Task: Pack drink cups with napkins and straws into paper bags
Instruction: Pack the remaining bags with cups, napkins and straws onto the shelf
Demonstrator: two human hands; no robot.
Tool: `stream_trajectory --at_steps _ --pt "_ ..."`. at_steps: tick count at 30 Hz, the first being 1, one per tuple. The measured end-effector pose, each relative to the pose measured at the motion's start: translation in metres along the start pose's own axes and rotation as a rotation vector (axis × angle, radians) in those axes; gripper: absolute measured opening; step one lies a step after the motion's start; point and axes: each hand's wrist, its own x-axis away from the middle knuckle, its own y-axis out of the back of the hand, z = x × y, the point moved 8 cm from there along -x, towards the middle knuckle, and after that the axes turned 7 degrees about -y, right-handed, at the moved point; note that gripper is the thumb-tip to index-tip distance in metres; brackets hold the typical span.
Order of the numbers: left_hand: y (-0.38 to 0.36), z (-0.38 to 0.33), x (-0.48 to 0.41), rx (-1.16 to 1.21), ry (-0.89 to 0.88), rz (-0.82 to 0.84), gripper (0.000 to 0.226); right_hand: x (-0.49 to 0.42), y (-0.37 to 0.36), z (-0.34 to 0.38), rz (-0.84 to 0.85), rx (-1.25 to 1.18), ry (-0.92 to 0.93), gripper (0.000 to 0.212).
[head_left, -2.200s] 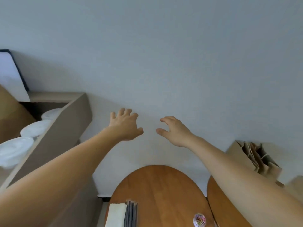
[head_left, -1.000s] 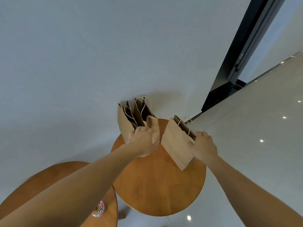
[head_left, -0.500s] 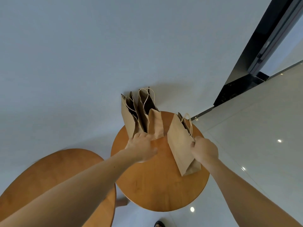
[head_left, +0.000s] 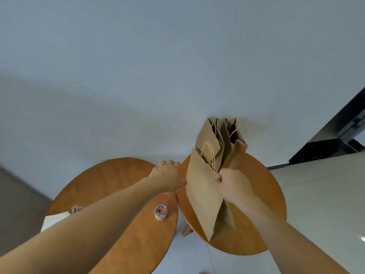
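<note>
The paper bag (head_left: 201, 198) is now lifted — right hand (head_left: 235, 186) clutches it, left hand (head_left: 169, 176) curled alongside, hold unclear.

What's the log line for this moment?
step: bag pickup | right hand: grips paper bag | left hand: beside bag, grip unclear | spare bags: standing on round table

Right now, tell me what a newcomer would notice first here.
A brown paper bag is held over the right round table, its top edge gripped by the right hand. Behind it, more bags stand bunched at that table's far edge. A small jar of coloured paper clips sits on the left table.
</note>
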Motion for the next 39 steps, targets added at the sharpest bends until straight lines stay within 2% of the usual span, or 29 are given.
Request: stream_trajectory --at_steps 7,14,20,23,25,28,31,33,35,39 --pt "0.022 0.141 0.108 0.056 0.211 -0.062 0.061 0.038 -0.042 0.164 -0.001 -0.035 0.212 0.032" --pt "0.010 0.214 0.155 0.127 0.340 -0.081 0.058 0.059 -0.100 0.246 0.069 -0.100 0.306 0.027" --pt "-0.026 0.243 0.152 0.184 0.449 -0.027 0.066 0.056 -0.138 0.275 0.067 -0.174 0.363 0.025" --pt "-0.041 0.254 0.142 0.173 0.490 0.043 0.066 0.057 -0.174 0.276 0.183 -0.179 0.368 0.021" --pt "-0.049 0.260 0.134 0.180 0.509 0.085 0.063 0.057 -0.199 0.270 0.325 -0.204 0.358 0.020" --pt "-0.063 0.264 0.123 0.212 0.522 0.143 0.067 0.053 -0.224 0.259 0.539 -0.266 0.330 0.039" --pt "-0.075 0.267 0.117 0.309 0.546 0.153 0.073 0.035 -0.225 0.250 0.572 -0.299 0.311 0.061" --pt "-0.082 0.268 0.116 0.378 0.563 0.143 0.080 0.023 -0.224 0.250 0.582 -0.278 0.327 0.068" --pt "-0.087 0.268 0.113 0.443 0.575 0.143 0.090 0.018 -0.223 0.255 0.598 -0.297 0.338 0.063" --pt "-0.087 0.265 0.101 0.509 0.561 0.113 0.102 0.018 -0.223 0.263 0.590 -0.339 0.342 0.020"
